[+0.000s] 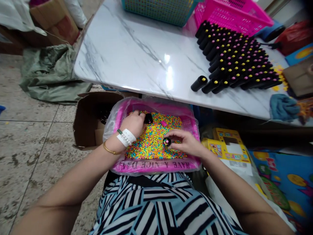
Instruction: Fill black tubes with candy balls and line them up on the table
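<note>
A pink basket [158, 168] lined with clear plastic rests at my lap, holding many small coloured beads [151, 140]. My left hand [134, 125] is in its left side, fingers curled at a short black tube [148, 118] that sticks out to the right, just over the beads. Between the thumb and fingers of my right hand [184, 142] is another black tube [167, 141], its open end facing up, with a pink piece and some beads visible in it. A small pink piece [163, 123] lies on the beads between the hands.
On the white marble-patterned table [117, 49], many black tubes [234, 58] with yellow or pink centres stand at the right. Behind are a teal basket [158, 11] and a pink basket [230, 16]. An open cardboard box [84, 120] sits left; yellow packaging [227, 143] lies right.
</note>
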`<state>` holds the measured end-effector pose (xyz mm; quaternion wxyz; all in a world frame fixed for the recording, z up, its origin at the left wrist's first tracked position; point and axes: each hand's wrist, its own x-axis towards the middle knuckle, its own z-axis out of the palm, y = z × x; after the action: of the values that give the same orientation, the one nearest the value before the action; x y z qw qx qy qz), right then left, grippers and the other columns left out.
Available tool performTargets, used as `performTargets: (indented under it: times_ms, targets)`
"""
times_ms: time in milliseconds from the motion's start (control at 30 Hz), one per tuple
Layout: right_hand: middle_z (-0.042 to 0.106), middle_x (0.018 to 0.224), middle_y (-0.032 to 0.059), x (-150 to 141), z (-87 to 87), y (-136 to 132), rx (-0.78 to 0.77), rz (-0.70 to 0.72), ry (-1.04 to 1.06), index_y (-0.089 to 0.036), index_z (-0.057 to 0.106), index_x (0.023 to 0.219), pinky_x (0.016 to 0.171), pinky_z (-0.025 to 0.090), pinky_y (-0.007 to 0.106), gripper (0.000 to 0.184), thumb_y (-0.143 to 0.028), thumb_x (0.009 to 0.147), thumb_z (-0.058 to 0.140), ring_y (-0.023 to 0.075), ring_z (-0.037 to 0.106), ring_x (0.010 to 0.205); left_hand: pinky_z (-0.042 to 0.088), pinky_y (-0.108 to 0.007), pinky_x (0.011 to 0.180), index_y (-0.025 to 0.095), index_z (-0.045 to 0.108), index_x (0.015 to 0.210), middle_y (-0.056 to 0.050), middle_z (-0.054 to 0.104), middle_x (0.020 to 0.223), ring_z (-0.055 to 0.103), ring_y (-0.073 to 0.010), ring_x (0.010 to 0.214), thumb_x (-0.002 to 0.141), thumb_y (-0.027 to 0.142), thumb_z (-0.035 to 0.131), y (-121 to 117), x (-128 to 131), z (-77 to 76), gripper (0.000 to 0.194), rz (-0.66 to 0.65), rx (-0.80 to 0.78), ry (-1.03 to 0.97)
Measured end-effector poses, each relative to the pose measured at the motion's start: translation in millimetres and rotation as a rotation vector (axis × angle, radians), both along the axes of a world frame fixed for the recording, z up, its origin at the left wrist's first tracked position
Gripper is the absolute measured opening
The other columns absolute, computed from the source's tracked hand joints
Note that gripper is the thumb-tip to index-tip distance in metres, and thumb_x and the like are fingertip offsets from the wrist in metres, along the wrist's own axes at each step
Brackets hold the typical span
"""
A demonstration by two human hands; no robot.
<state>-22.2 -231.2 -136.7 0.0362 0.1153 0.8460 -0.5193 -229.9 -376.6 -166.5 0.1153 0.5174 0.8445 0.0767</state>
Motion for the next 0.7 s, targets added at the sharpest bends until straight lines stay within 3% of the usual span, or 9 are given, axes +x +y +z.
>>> performTargets:
  times_ms: [67,100,267,367,433,500,633,700]
  targets:
    - [0.066,0.103,0.0043,3,1.8,4,-0.051,-0.015,0.028,-0.021,0.062,0.113,0.081,0.053,0.032,0.032,-0.027,0.082,0.068,0.0160,0.065,0.090,0.050,-0.034,0.075,0.013,0.059,0.111,-0.012,0.059,0.098,0.062,-0.0266,0.091,0.086,0.032,0.055,1,1,0.1,0.031,-0.006,-0.008,0.003]
    - [0.066,0.103,0.0045,3,1.8,6,0.011,-0.008,0.044,-0.021,0.062,0.113,0.081,0.053,0.032,0.031,-0.026,0.083,0.066,0.0161,0.065,0.090,0.050,-0.034,0.074,0.013,0.058,0.111,-0.012,0.060,0.097,0.063,-0.0266,0.090,0.086,0.032,0.055,1,2,0.2,0.031,-0.007,-0.012,0.012]
    - [0.064,0.105,0.0110,-6,-11.1,5,0.655,0.226,0.081,-0.018,0.064,0.110,0.085,0.050,0.039,0.023,-0.017,0.088,0.057,0.0229,0.059,0.099,0.051,-0.035,0.071,0.012,0.060,0.106,-0.012,0.061,0.094,0.064,-0.0277,0.087,0.086,0.035,0.054,2,3,-1.0,0.030,-0.027,-0.031,0.049]
    - [0.063,0.102,0.0128,-13,-19.1,-14,0.806,0.423,0.046,-0.017,0.064,0.107,0.082,0.049,0.039,0.020,-0.016,0.092,0.052,0.0232,0.058,0.096,0.051,-0.035,0.071,0.013,0.061,0.106,-0.013,0.061,0.095,0.064,-0.0272,0.087,0.087,0.035,0.053,2,3,-1.2,0.030,-0.026,-0.048,0.042]
    - [0.063,0.103,0.0120,-15,-18.5,-26,0.754,0.495,0.050,-0.017,0.063,0.108,0.082,0.049,0.038,0.020,-0.015,0.092,0.051,0.0221,0.058,0.095,0.051,-0.034,0.071,0.013,0.060,0.107,-0.012,0.061,0.096,0.064,-0.0266,0.088,0.087,0.035,0.052,2,4,-0.2,0.031,-0.018,-0.065,0.036]
    - [0.063,0.104,0.0098,-14,-12.8,-33,0.586,0.474,0.062,-0.018,0.062,0.110,0.083,0.050,0.035,0.024,-0.013,0.087,0.056,0.0206,0.059,0.096,0.051,-0.033,0.072,0.013,0.060,0.108,-0.012,0.061,0.097,0.064,-0.0264,0.089,0.087,0.035,0.052,2,4,1.0,0.032,-0.007,-0.081,0.027]
    - [0.066,0.100,0.0037,-6,1.8,-24,0.164,0.246,0.037,-0.021,0.061,0.112,0.080,0.052,0.030,0.033,-0.014,0.080,0.062,0.0156,0.063,0.089,0.051,-0.033,0.071,0.014,0.060,0.107,-0.012,0.061,0.097,0.064,-0.0267,0.089,0.087,0.034,0.052,0,2,1.0,0.031,-0.009,-0.074,0.011]
    - [0.067,0.100,0.0031,-1,5.8,-18,0.088,0.133,0.026,-0.021,0.062,0.111,0.080,0.052,0.030,0.032,-0.015,0.079,0.062,0.0149,0.064,0.087,0.051,-0.033,0.070,0.014,0.060,0.108,-0.012,0.061,0.097,0.065,-0.0267,0.088,0.086,0.034,0.053,0,1,-0.2,0.030,-0.013,-0.061,0.009]
